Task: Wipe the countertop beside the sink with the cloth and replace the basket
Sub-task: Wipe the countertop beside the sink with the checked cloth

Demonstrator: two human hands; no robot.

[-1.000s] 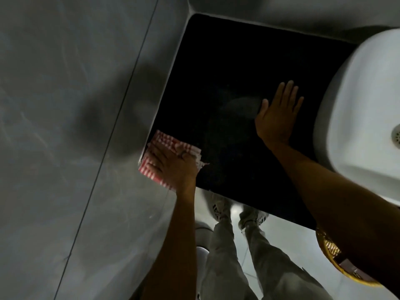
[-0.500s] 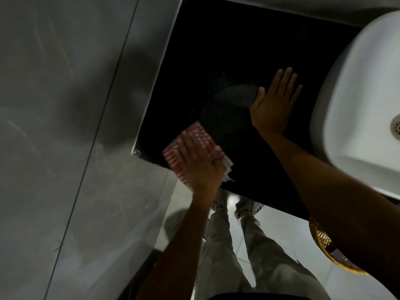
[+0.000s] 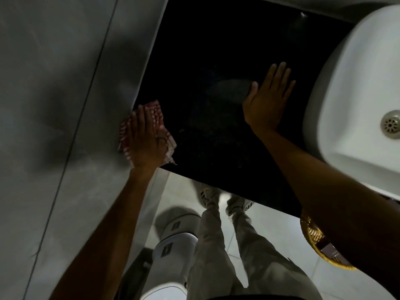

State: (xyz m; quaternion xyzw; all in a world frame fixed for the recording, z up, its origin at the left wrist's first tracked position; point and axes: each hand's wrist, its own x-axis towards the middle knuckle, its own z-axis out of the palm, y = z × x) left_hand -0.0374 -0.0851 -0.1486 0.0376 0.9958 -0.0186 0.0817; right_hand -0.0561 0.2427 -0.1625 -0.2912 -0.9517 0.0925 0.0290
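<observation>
A black countertop (image 3: 216, 61) lies between a grey tiled wall and a white sink (image 3: 357, 94). My left hand (image 3: 145, 139) presses a red-and-white checked cloth (image 3: 154, 113) flat on the counter's near left corner, against the wall. My right hand (image 3: 268, 98) rests flat, fingers spread, on the counter next to the sink, holding nothing. A yellow woven basket (image 3: 313, 239) shows below the counter's front edge at the right, partly hidden by my right forearm.
The grey tiled wall (image 3: 54, 126) bounds the counter on the left. The sink drain (image 3: 390, 124) is at the far right. Below the counter are my legs and shoes (image 3: 216, 198) on pale floor tiles, and a white lidded bin or toilet (image 3: 175, 241).
My left hand has swept the cloth from the left corner out to the right along the front edge, then back left against the wall. My right hand stayed flat on the counter.
</observation>
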